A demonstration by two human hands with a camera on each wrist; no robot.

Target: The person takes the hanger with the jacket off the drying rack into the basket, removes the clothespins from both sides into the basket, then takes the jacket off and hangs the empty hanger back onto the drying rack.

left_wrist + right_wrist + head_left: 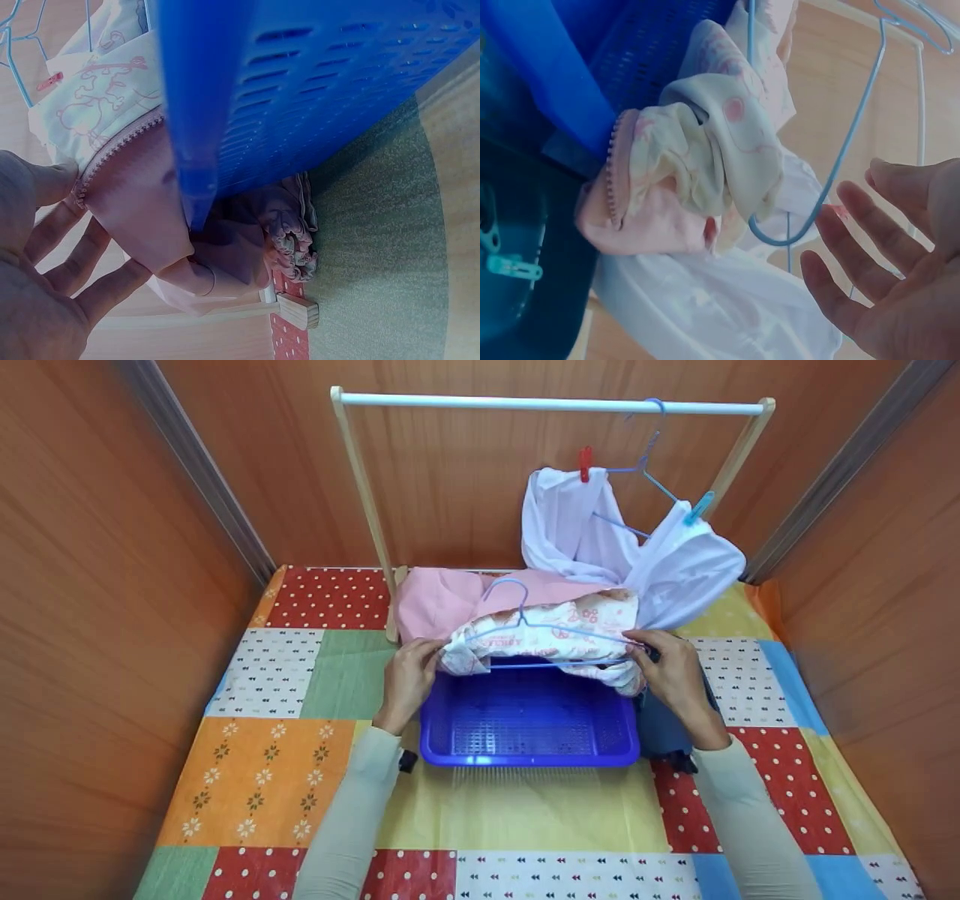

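Note:
A pink zip jacket (439,601) with a white printed lining (551,631) lies over the back rim of the blue basket (529,757). My left hand (411,679) pinches the jacket's zipper edge (120,145) between thumb and fingers. A blue wire hanger (523,622) lies across the lining, its hook toward the back; the left end is hidden near the cloth. My right hand (671,667) is at the hanger's right end. In the right wrist view its fingers (855,259) are spread loosely, one fingertip right at the hanger's wire (853,127).
Behind stands a wooden-legged rack with a white rail (510,402). On it another hanger (646,465) carries a white garment (574,521) held by a red clothespin (586,465) and a teal clothespin (699,508). A dark container (536,315) with clothespins sits right of the basket. Wooden panels enclose the patchwork cloth.

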